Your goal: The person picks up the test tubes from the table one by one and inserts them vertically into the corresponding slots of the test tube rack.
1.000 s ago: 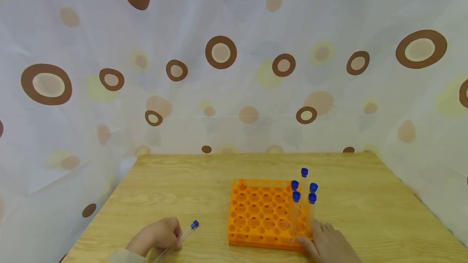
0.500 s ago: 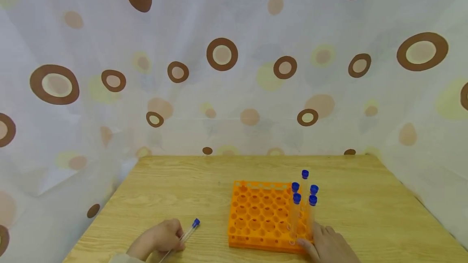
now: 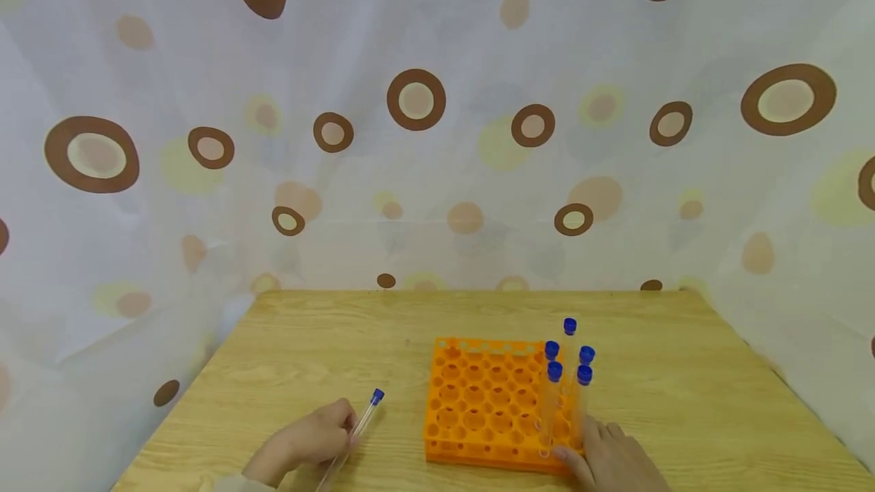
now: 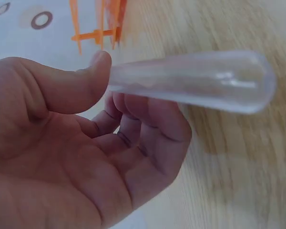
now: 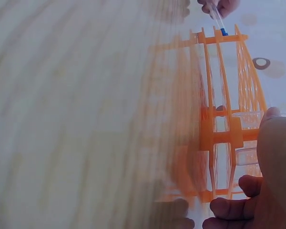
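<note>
My left hand (image 3: 311, 437) pinches a clear test tube (image 4: 200, 80) between thumb and fingers, left of the rack. The tube is tilted, with its blue cap (image 3: 377, 397) up and to the right in the head view. In the left wrist view its rounded bottom points right, above the table. My right hand (image 3: 618, 462) holds the front right corner of an orange test tube rack (image 3: 478, 451), thumb at the front and fingers along the right side. Several blue-capped test tubes (image 3: 551, 408) stand upright in the rack's right end.
Everything rests on a wood-grain table (image 3: 328, 340). Behind and at both sides hangs a pale curtain (image 3: 437, 158) with brown and yellow spots. The rack's left and middle holes hold no tubes.
My left hand has moved slightly right and up with the test tube, which now leans more steeply. My right hand and the rack stay in place.
</note>
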Tool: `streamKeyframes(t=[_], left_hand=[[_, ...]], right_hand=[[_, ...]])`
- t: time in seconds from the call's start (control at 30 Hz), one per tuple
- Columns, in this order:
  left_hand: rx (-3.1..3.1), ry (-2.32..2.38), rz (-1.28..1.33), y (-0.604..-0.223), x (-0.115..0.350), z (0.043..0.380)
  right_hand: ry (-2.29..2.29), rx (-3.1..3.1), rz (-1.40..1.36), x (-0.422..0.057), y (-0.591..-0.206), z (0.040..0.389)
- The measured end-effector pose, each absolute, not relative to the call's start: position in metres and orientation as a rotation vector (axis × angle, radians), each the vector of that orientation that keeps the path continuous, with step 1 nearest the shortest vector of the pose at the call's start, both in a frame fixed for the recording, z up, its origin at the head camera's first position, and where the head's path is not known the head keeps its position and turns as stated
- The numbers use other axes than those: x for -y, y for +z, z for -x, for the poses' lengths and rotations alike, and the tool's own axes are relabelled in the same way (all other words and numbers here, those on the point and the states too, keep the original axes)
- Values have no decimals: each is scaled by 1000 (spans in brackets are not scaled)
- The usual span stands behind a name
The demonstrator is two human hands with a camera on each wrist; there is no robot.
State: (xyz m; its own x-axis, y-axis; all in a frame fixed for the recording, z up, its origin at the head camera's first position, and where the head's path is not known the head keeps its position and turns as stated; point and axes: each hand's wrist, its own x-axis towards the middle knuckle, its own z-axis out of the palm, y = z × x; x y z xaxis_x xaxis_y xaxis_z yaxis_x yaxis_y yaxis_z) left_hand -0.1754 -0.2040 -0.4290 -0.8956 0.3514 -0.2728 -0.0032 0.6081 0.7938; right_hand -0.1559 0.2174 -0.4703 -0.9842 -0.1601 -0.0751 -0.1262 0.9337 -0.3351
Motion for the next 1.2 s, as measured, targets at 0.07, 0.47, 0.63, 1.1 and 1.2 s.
streamKeyframes(t=[0.07, 0.47, 0.63, 1.1, 1.2], left_hand=[[-2412, 1236, -277, -427, 202, 176], [-2233, 1440, -301, -414, 182, 186], [-2219, 1494, -380, -406, 168, 190], [-2280, 1598, -536, -382, 120, 197], [-2276, 1625, -571, -379, 109, 199]], right_hand=[[-506, -2987, 211, -218, -470, 155], [-477, -3010, 209, -217, -469, 156], [-483, -3004, 199, -217, -470, 156], [-482, -3010, 217, -218, -470, 159], [-496, -2998, 208, -218, -471, 159]])
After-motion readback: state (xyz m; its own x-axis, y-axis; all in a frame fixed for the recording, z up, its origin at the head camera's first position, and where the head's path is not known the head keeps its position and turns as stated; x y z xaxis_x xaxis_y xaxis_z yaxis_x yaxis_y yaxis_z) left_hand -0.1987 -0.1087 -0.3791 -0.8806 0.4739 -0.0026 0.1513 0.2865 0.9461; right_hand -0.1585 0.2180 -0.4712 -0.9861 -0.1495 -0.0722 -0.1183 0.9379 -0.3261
